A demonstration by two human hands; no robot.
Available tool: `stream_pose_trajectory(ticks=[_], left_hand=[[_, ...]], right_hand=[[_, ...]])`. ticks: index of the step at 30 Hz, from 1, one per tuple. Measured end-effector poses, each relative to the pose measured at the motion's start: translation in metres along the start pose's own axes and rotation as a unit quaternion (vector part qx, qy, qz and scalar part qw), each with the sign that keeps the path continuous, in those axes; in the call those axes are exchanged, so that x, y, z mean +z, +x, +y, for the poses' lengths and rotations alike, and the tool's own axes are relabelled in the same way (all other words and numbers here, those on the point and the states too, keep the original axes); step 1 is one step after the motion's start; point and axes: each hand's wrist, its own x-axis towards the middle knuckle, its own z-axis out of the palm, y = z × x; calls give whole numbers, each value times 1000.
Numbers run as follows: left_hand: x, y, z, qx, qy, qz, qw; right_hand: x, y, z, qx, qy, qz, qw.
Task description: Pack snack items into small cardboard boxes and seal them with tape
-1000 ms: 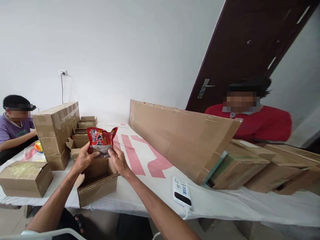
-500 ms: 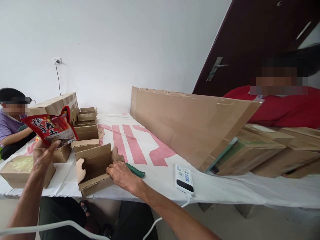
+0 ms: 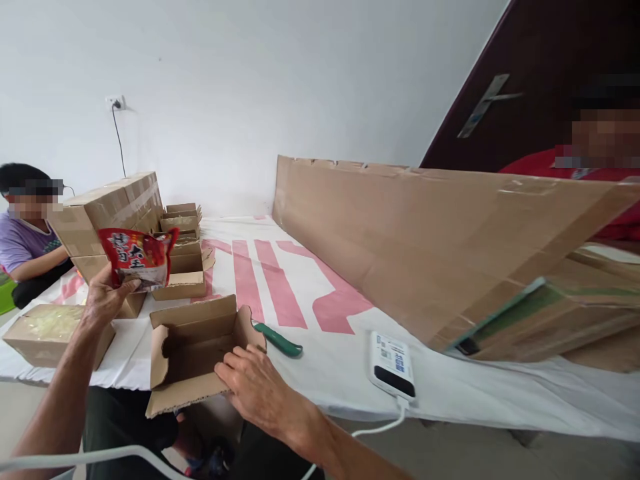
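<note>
In the head view my left hand grips a red food packet by its lower part, with the thumb across its front. The packet is raised left of an open cardboard box at the table's near edge. My right hand holds this box at its near right side, fingers curled over the edge. The box has its flaps up, and no contents show inside. Just right of it lies a green-handled tool, its other end hidden behind the box.
A taped box stands at the left, with open boxes and stacked cartons behind. A cardboard panel slants across the right. A white device trails a cable. Two people sit at the sides.
The packet has moved right and slightly down in my left hand. The open box has tipped toward me and come nearer, its near flap folded outward under my right hand. The view has turned left.
</note>
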Motion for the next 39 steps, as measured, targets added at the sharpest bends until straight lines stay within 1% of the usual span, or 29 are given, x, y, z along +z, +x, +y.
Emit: stream_pose_trajectory(ticks=[3,6,7,9,10,12,14,15,16,18,20,21,23,24,26,28,29,31,32,33,34,36,38,39], left_hand=[[5,3,-15,-53,10,-129,990],[9,4,-37,-101,61,-255,960],[11,5,-44,-110,96,-296,944],[17,9,-58,-108,190,-362,906],[21,11,-64,-99,242,-385,885],[31,16,-74,-75,348,-411,839],[41,20,-83,-62,426,-414,802],[46,22,-86,-60,453,-411,789],[50,23,-90,-59,473,-406,779],[57,25,-97,-62,497,-391,772],[60,26,-103,-64,520,-374,765],[61,27,-106,-64,529,-366,763],[61,26,-109,-62,539,-355,761],[60,26,-110,-59,541,-351,762],[59,23,-110,-48,542,-345,765],[58,20,-108,-35,541,-340,768],[58,18,-107,-30,540,-339,769],[58,15,-105,-23,542,-337,770],[59,14,-104,-21,546,-335,768],[60,13,-103,-21,551,-334,764],[60,12,-102,-21,557,-332,761],[60,11,-102,-19,562,-328,759],[59,11,-103,-10,557,-321,766],[58,11,-104,-5,554,-319,769]], right_hand=[[6,-12,-6,-17,-1,8,1000],[13,-24,-11,-22,4,23,999],[15,-27,-11,-24,8,24,999],[17,-30,-12,-26,16,21,999],[17,-31,-11,-26,21,17,999],[15,-29,-10,-24,31,6,999],[9,-27,-8,-21,43,-3,999],[5,-25,-6,-21,53,-4,998],[1,-24,-4,-24,68,-3,997],[-5,-24,1,-37,114,13,993],[-9,-25,9,-62,176,48,981],[-10,-26,14,-73,211,77,972],[-9,-27,28,-78,280,155,944],[-7,-26,37,-65,307,199,928],[0,-20,60,-8,336,282,899],[11,-8,90,69,325,335,882],[18,0,106,105,306,346,881],[32,21,136,161,252,326,897],[38,32,148,182,223,298,910],[44,44,159,189,199,254,927],[50,55,167,195,178,209,942],[59,75,178,202,144,123,961],[67,91,185,206,121,58,969],[70,97,189,208,114,36,971]])
